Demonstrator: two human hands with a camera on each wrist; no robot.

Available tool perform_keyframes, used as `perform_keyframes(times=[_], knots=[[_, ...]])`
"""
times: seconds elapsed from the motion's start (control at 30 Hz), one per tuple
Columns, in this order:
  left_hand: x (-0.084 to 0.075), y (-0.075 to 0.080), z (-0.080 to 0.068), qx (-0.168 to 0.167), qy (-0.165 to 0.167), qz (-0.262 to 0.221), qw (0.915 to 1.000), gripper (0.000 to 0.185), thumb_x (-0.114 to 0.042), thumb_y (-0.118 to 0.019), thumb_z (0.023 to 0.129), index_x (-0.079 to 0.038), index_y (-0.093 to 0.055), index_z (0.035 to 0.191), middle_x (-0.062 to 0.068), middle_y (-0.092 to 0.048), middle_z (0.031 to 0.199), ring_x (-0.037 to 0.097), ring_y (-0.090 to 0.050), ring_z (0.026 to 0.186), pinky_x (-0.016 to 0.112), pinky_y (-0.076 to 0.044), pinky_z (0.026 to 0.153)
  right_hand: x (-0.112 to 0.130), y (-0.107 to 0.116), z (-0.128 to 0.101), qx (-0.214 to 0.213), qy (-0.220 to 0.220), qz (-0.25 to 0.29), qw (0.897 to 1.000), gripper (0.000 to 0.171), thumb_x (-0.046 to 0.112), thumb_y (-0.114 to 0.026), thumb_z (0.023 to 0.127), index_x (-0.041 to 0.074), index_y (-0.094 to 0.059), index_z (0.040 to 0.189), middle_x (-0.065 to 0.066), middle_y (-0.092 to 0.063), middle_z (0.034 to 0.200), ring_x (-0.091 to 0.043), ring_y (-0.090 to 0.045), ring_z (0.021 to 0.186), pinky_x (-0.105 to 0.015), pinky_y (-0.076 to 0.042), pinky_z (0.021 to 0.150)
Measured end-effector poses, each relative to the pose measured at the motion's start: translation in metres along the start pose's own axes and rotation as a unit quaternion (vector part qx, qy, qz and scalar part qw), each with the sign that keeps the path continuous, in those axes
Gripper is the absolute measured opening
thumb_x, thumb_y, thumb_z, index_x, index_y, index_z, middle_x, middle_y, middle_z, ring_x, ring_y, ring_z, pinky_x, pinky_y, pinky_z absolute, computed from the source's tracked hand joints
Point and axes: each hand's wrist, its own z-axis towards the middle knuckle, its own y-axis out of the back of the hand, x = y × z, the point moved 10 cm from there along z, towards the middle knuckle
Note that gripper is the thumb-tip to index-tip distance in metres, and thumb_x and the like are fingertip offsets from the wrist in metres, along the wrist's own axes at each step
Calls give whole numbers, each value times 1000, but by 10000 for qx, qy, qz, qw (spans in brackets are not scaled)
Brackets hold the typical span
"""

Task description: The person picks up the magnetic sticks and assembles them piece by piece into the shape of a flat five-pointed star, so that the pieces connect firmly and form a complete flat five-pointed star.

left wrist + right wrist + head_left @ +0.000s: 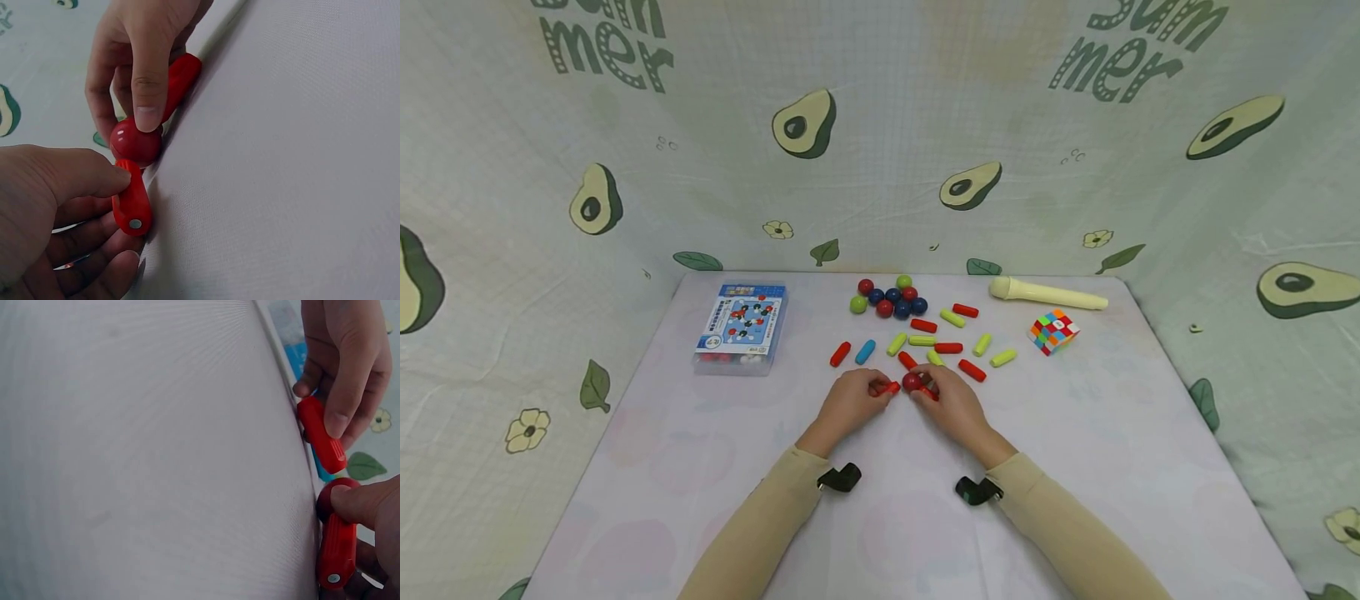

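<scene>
My left hand (874,390) pinches a short red stick (886,388) between thumb and fingers near the middle of the white table (1075,467). My right hand (925,385) holds a red ball (912,382) with a second red stick (929,392) attached to it. In the left wrist view, the left hand's red stick (131,200) shows a metal dot at its free end and points its other end at the red ball (134,142). In the right wrist view, that stick's (320,434) tip sits right by the ball (326,501); I cannot tell whether they touch.
Several loose red and yellow-green sticks (947,342) and one blue stick (865,351) lie just beyond the hands. Behind them is a cluster of balls (891,298). A boxed set (741,327) sits left, a colour cube (1053,331) and a cream cylinder (1045,293) right.
</scene>
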Motion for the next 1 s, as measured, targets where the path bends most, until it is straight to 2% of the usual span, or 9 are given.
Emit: perform_keyframes(times=[0.57, 0.87, 1.0], knots=[[-6, -4, -1, 62, -78, -247, 9996, 27, -28, -79, 91, -13, -75, 113, -7, -68, 90, 10, -60, 81, 24, -53, 73, 1, 0, 0, -10, 57, -26, 10000, 39, 22, -78, 92, 19, -67, 129, 0, -66, 107, -17, -56, 89, -32, -50, 76], [-9, -4, 0, -105, -205, -20, 9997, 24, -27, -78, 91, -11, -76, 109, -4, -69, 91, 10, -61, 80, 26, -54, 74, -1, 2, -5, 7, 4, 75, 10000, 45, 20, -79, 90, 16, -64, 133, -1, -65, 109, -17, -57, 93, -33, -53, 81], [-7, -2, 0, -202, -136, 76, 9997, 23, -27, -78, 91, -11, -76, 109, -4, -69, 92, 11, -60, 80, 26, -54, 74, -4, 5, -8, -30, -91, 121, 9999, 36, 19, -78, 90, 13, -66, 124, -1, -65, 107, -18, -56, 91, -33, -52, 81]])
